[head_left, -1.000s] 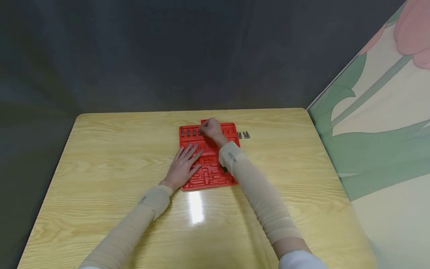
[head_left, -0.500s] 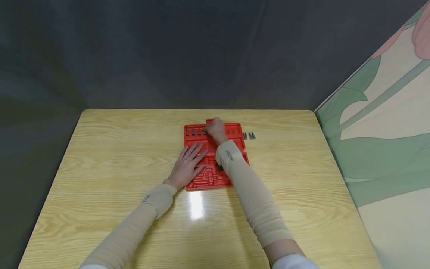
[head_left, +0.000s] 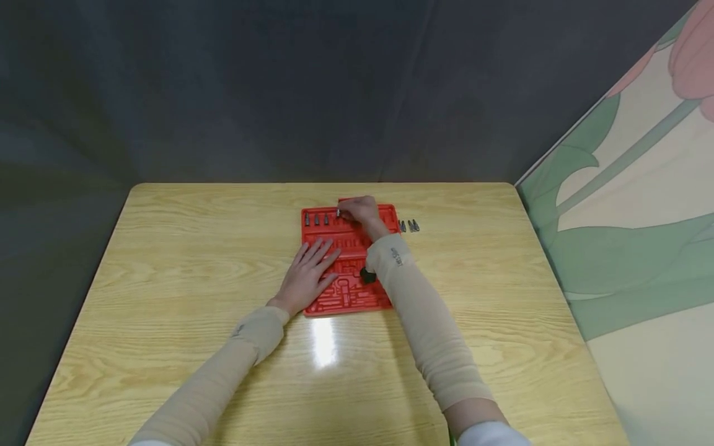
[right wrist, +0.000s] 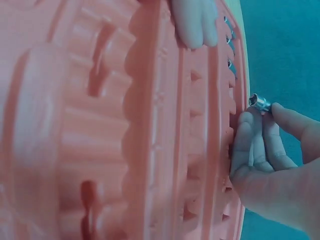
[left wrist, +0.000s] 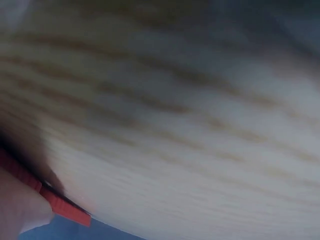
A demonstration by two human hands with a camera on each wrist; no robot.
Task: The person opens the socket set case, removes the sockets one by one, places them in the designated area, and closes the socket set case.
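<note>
Head view | left hand [head_left: 305, 275] flat on red tray [head_left: 346, 291] | right hand [head_left: 362, 212] pinches bit [right wrist: 259, 102] | risk: bit slips, misses slot

one wooden table [head_left: 167, 260], light yellow grain, rounded far corners, glossy top with a bright patch of reflected light near the front edge. dark grey wall [head_left: 251, 87] behind, plain and dim. to the right, a pale panel [head_left: 630, 204] painted with green leaves and a pink flower.
</note>
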